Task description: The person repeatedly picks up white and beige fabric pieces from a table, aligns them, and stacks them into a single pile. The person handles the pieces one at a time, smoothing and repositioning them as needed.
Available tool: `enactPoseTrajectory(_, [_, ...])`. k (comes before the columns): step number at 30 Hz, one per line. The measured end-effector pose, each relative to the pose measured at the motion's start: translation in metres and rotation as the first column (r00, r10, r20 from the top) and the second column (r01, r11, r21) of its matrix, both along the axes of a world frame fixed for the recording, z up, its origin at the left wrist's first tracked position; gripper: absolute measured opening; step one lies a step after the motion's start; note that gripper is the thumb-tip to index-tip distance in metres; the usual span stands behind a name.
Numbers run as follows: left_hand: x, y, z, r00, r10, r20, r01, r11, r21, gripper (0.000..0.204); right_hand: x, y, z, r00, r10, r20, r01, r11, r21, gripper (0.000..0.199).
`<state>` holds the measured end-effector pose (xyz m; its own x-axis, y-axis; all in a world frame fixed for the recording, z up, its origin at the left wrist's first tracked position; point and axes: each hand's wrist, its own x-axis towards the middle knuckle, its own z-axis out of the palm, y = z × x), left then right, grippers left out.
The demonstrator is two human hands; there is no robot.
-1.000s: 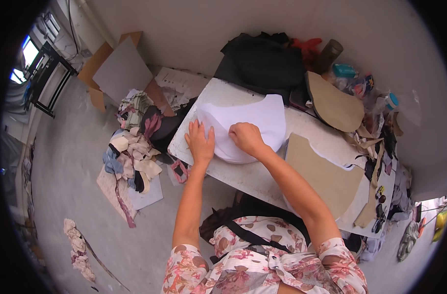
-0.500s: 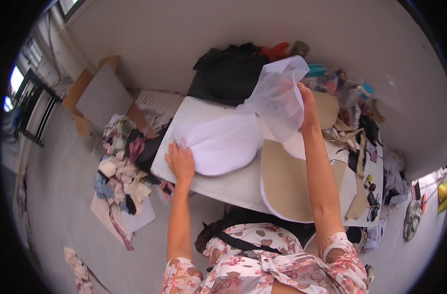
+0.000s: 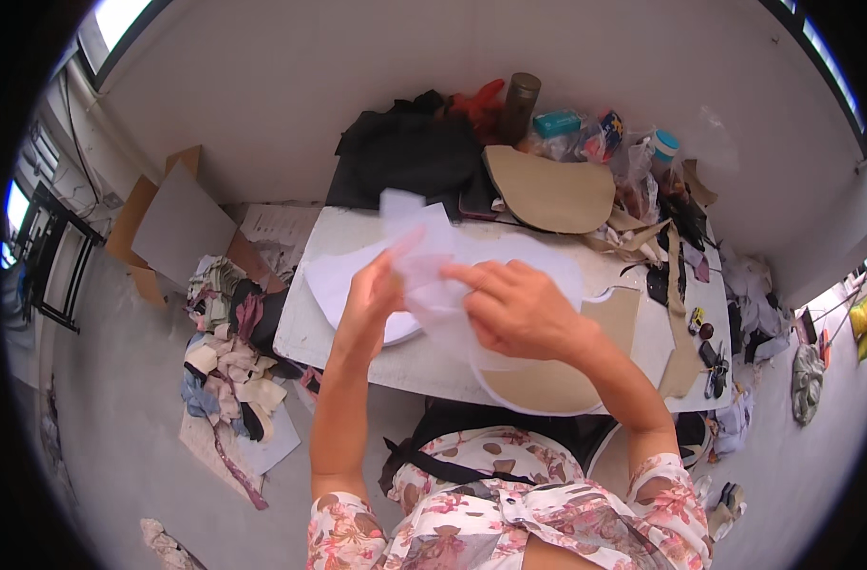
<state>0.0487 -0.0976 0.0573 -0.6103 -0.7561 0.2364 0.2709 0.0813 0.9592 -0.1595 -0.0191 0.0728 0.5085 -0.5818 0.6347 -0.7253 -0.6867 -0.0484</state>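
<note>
At the lower edge of the view, the person's floral-print blouse (image 3: 509, 513) fills the six o'clock area, and both bare forearms rise from it toward the white counter (image 3: 358, 351). Above the counter's near edge, the left hand (image 3: 372, 304) and the right hand (image 3: 519, 309) meet on a thin, translucent white piece of fabric (image 3: 424, 261), lifted off the surface and blurred by motion. The left fingers are closed on its left side; the right fingers pinch it from the right, index finger stretched toward nine o'clock. Directly beneath the hands lies a curved white fabric panel (image 3: 343, 275), flat on the counter, and just at five o'clock of the right hand a tan cardboard pattern piece with a rounded edge (image 3: 547, 385) hangs over the near edge. Farther back, at one o'clock, a second tan rounded pattern piece (image 3: 552, 190) lies by the wall, with a heap of black cloth (image 3: 405, 157) at twelve o'clock beside it. Behind those stand a dark brown cylindrical container (image 3: 519, 104) and a small teal box (image 3: 557, 122). On the floor at nine o'clock, a pile of mixed fabric scraps (image 3: 229, 361) lies beside the counter, with flat cardboard sheets (image 3: 172, 228) leaning against the wall beyond.
</note>
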Motion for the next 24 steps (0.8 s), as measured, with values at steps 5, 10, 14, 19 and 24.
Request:
enactPoseTrajectory(5, [-0.01, 0.015, 0.02, 0.912, 0.325, 0.252, -0.252, 0.926, -0.28, 0.023, 0.005, 0.007, 0.002, 0.976, 0.027, 0.214, -0.025, 1.0, -0.012, 0.048])
enactPoseTrajectory(10, [-0.006, 0.045, 0.041, 0.878, 0.389, 0.279, -0.15, 0.776, -0.612, 0.016, -0.027, -0.021, 0.003, 0.931, 0.081, 0.356, -0.219, 0.904, 0.368, 0.051])
enactPoseTrajectory(14, [0.018, 0.065, 0.05, 0.904, 0.349, 0.248, -0.205, 0.861, -0.466, 0.014, -0.071, 0.021, -0.018, 0.995, -0.029, 0.096, -0.018, 0.892, 0.453, 0.019])
enactPoseTrajectory(19, [0.053, 0.083, 0.035, 0.971, 0.222, 0.085, -0.211, 0.969, -0.127, 0.011, -0.109, 0.117, -0.004, 0.888, -0.087, 0.452, -0.202, 0.809, 0.552, 0.016])
enactPoseTrajectory(24, [0.007, 0.055, 0.001, 0.981, 0.148, 0.125, -0.163, 0.978, 0.127, 0.013, -0.135, 0.165, -0.019, 0.503, -0.345, 0.792, -0.296, 0.792, 0.533, 0.018])
